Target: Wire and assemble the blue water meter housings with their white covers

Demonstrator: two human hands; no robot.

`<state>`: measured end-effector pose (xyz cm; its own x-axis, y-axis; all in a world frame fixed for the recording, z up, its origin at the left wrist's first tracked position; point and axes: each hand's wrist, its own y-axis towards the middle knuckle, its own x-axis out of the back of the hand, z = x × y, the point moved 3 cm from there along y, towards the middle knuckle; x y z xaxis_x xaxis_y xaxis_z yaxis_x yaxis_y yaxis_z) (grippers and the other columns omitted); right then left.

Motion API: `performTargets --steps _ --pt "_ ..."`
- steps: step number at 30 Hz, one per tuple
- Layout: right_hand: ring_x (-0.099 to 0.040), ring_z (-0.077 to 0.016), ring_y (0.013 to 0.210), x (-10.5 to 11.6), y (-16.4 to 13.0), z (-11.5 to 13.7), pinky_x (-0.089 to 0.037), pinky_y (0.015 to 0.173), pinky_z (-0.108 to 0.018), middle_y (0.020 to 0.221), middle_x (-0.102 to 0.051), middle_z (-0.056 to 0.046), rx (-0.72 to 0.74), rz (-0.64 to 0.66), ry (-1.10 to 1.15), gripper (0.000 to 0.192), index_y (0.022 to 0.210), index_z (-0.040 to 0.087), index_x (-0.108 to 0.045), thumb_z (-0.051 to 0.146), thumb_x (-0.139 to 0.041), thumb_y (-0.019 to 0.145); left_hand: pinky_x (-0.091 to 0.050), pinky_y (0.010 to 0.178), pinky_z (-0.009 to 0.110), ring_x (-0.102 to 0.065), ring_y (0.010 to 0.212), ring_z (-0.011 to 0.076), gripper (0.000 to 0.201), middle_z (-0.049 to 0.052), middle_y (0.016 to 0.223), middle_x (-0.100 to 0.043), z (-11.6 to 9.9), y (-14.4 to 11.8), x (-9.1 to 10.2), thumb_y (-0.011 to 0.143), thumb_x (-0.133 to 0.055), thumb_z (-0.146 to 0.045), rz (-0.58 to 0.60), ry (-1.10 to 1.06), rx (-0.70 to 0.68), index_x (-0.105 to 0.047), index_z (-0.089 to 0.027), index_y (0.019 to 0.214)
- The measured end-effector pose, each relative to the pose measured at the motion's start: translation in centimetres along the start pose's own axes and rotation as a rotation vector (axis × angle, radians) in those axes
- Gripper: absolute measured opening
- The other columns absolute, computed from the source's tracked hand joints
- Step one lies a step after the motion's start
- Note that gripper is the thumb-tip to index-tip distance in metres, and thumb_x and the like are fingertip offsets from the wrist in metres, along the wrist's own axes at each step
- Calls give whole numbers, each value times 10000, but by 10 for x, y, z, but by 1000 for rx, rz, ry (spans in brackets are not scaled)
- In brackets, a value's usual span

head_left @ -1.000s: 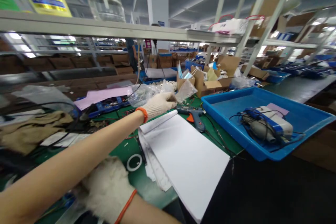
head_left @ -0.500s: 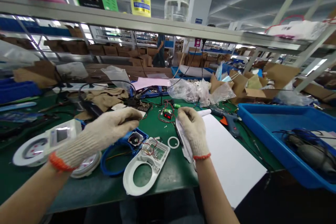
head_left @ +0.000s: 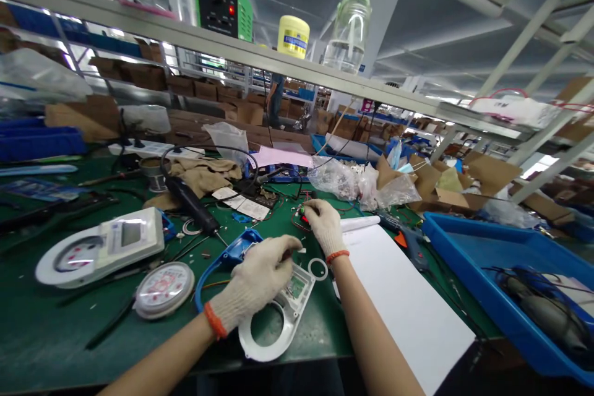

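1. A white plastic housing (head_left: pixel 278 315) with a round opening lay at lower centre of the frame on the green mat (head_left: pixel 55 334), its long axis running from the lower left up to the right, toward a small green board set in its upper end.
2. The gloved left hand (head_left: pixel 257 278) rested on that upper end, fingers curled together over the board; whether they pinched anything could not be told.
3. The left hand was the nearer one; the housing extended down and toward the viewer from its fingertips.
4. The gloved right hand (head_left: pixel 322 226), just above centre, pinched a small part with red wires (head_left: pixel 299 218), fingertips pressed together.
5. A blue ring-shaped shell (head_left: pixel 232 253) lay just left of the housing, a white ring (head_left: pixel 318 269) just right.
6. A white sheet (head_left: pixel 399 297) and a blue tray (head_left: pixel 487 260) filled the right side.
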<state>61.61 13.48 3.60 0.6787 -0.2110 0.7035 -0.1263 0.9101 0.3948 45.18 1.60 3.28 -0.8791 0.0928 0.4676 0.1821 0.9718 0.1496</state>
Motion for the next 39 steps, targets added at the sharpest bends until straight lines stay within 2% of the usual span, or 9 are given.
performTargets --steps 3,8,12,17,23,26,29,34,39 --pt "-640 -206 990 -8 9 -2 -477 921 -330 1055 -708 -79 15 18 -104 276 1050 185 -720 307 -488 961 -491 859 330 -623 958 201 303 66 1095 -660 15 0 17 879 -522 -340 -97 -312 61 -566 -230 1158" --pt "-592 -189 1105 -34 26 16 -431 995 -319 1202 -670 -60 182 179 -234 257 1113 225 -706 233 -492 972 -485 688 278 -603 736 151 357 18 854 -641 31 -6 32 840 -606 -411 -131 -683 159 -542 -211 1129" --pt "-491 -229 1220 -64 34 40 -372 1033 -405 1311 -624 -25 374 357 -334 273 1134 306 -709 196 -607 906 -456 599 267 -561 625 129 294 -16 756 -592 30 -7 28 794 -664 -370 -32 -758 217 -587 -203 1024" --pt "-441 -315 1197 -88 42 57 -350 996 -508 1185 -630 -127 457 463 -429 129 943 211 -747 265 -640 896 -369 531 248 -476 535 108 186 -38 618 -531 13 7 24 774 -639 -263 95 -654 214 -651 -173 936" --pt "-545 -241 1084 -60 42 53 -417 943 -378 1254 -599 -93 465 465 -329 241 1123 209 -661 185 -496 949 -310 506 241 -417 491 101 149 -50 560 -508 9 32 33 821 -565 -298 97 -545 201 -618 -191 910" --pt "-603 -181 954 -39 25 37 -457 836 -302 1237 -613 -34 442 442 -205 264 1092 249 -641 122 -481 926 -330 517 242 -447 509 110 171 -50 579 -528 13 40 33 835 -554 -339 100 -501 210 -595 -202 928" --pt "-603 -176 989 -26 2 18 -466 865 -292 1117 -638 -41 424 358 -58 259 1042 231 -611 75 -453 910 -352 525 251 -485 530 128 204 -44 594 -554 16 47 33 844 -551 -376 75 -422 223 -596 -205 947" --pt "-582 -187 971 -25 -18 0 -476 898 -331 1026 -614 -61 356 170 167 112 1017 217 -561 175 -472 963 -373 556 268 -539 593 156 252 -32 636 -599 22 52 35 874 -529 -418 -44 -211 255 -611 -211 993" --pt "-587 -172 922 -24 -22 4 -471 852 -308 963 -623 -32 323 159 337 42 925 213 -610 177 -615 902 -381 569 271 -550 630 158 319 -40 689 -603 23 47 35 918 -477 -485 -74 -62 287 -618 -235 1055"
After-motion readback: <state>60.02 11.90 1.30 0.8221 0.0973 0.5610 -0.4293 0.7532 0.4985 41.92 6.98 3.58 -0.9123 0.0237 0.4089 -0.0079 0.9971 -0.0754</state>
